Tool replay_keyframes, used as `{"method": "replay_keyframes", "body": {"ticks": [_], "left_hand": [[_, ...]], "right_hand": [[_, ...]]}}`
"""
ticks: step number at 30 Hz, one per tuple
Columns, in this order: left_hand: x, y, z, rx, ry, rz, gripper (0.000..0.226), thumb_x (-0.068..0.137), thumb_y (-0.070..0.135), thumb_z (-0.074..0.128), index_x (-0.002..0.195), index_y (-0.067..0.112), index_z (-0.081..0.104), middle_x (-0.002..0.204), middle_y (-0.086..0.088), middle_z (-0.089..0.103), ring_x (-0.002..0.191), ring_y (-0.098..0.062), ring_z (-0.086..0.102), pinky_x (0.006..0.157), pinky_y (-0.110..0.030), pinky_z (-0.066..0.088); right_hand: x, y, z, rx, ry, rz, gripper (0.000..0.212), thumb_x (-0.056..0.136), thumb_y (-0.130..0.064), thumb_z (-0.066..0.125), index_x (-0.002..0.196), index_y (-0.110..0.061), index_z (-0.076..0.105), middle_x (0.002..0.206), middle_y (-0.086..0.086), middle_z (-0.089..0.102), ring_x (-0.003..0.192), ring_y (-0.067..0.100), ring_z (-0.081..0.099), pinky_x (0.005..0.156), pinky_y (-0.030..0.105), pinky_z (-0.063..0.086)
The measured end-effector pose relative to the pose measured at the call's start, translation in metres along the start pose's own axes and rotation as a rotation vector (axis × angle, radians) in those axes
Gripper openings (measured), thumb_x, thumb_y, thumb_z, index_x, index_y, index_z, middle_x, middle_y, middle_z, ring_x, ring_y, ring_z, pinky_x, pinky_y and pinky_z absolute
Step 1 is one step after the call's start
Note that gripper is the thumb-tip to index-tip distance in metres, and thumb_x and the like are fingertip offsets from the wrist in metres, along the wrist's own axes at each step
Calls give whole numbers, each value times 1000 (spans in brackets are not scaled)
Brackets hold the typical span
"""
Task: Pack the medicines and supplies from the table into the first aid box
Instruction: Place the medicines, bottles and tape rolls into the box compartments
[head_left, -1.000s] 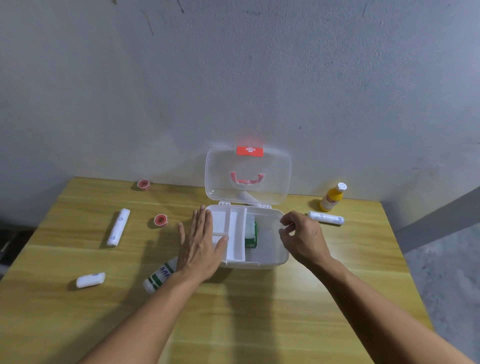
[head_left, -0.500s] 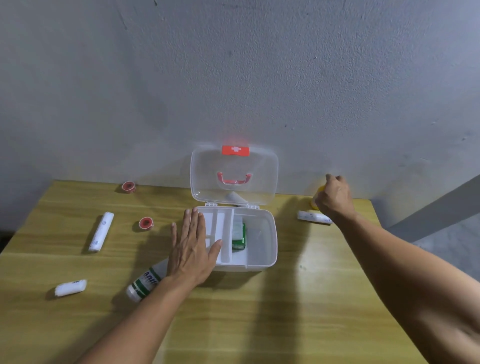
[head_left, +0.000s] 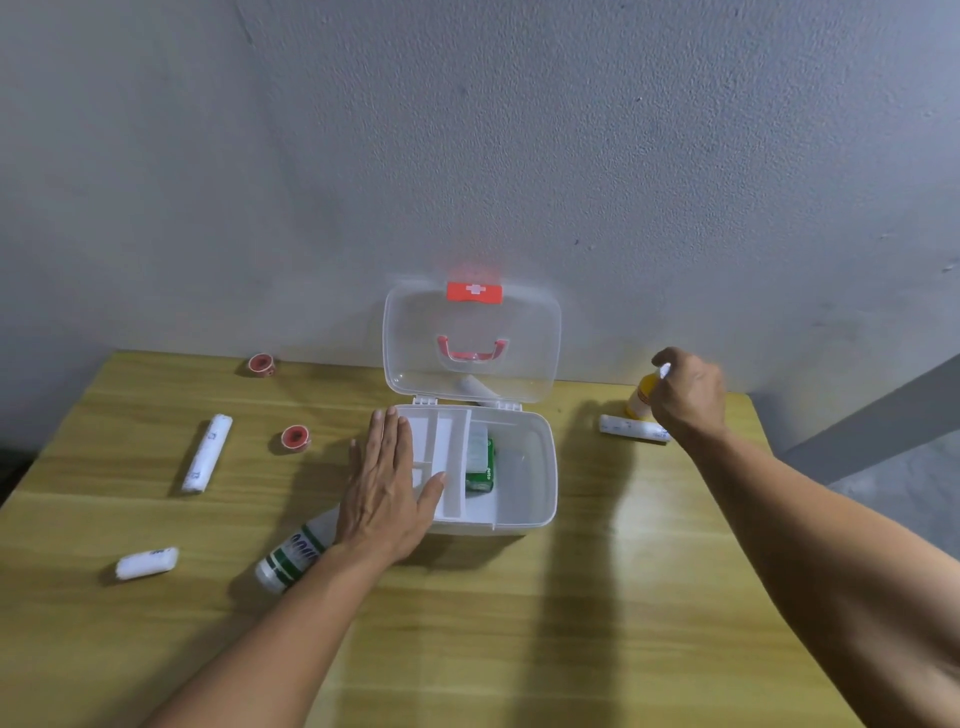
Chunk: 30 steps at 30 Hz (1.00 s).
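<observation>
The clear first aid box (head_left: 535, 467) stands open at the back middle of the wooden table, its lid (head_left: 470, 343) upright with a red clasp. Inside are a white divider tray and a green packet (head_left: 482, 470). My left hand (head_left: 387, 480) lies flat, fingers apart, on the box's left edge. My right hand (head_left: 688, 395) is at the back right, fingers closed around the yellow bottle (head_left: 642, 397) with a white cap. A white bandage roll (head_left: 631, 428) lies just in front of that bottle.
On the table's left lie a long bandage roll (head_left: 207, 452), a short roll (head_left: 147, 562), two red tape rolls (head_left: 296, 436) (head_left: 261, 363) and a green-and-white bottle (head_left: 293, 553) on its side under my left wrist. Another white roll (head_left: 475, 388) lies behind the box.
My right hand left the box's right rim, reached to the back right and closed on the yellow bottle. My left hand stayed on the box.
</observation>
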<state>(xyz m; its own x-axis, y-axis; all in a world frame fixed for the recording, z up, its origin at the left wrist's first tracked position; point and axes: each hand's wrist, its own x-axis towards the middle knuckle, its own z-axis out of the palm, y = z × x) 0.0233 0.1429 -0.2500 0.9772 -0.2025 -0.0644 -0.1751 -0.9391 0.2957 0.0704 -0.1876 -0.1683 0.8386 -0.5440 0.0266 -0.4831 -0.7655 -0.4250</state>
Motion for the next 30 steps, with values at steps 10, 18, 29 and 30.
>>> {"method": "replay_keyframes", "body": {"ticks": [10,18,29,30], "left_hand": [[1,1,1,-24,-32,-13,92,78,71,4,145,12,-16,156,-4,-23,143,-17,-26,121,-42,-2],[0,2,-3,-23,-59,-15,84,90,64,13,146,11,-18,154,-4,-27,143,-18,-27,121,-41,-3],[0,1,-12,-253,-66,1,62,100,24,28,149,8,-6,159,-4,-17,145,-14,-22,120,-31,-6],[0,0,-13,-267,-69,12,62,100,25,29,149,8,-5,159,-3,-16,145,-13,-21,120,-30,-6]], "right_hand": [[-67,-62,-37,171,92,-414,30,87,-14,60,117,-15,63,106,16,64,97,34,58,79,34,42],[-130,-75,14,120,-302,-551,29,78,-13,64,107,-15,68,104,8,70,92,29,64,76,33,50],[-150,-69,56,150,-420,-543,31,78,-9,65,109,-12,68,104,6,71,94,24,64,74,30,49],[-150,-69,56,156,-415,-545,30,78,-10,65,108,-13,68,104,5,71,93,23,64,74,30,49]]}}
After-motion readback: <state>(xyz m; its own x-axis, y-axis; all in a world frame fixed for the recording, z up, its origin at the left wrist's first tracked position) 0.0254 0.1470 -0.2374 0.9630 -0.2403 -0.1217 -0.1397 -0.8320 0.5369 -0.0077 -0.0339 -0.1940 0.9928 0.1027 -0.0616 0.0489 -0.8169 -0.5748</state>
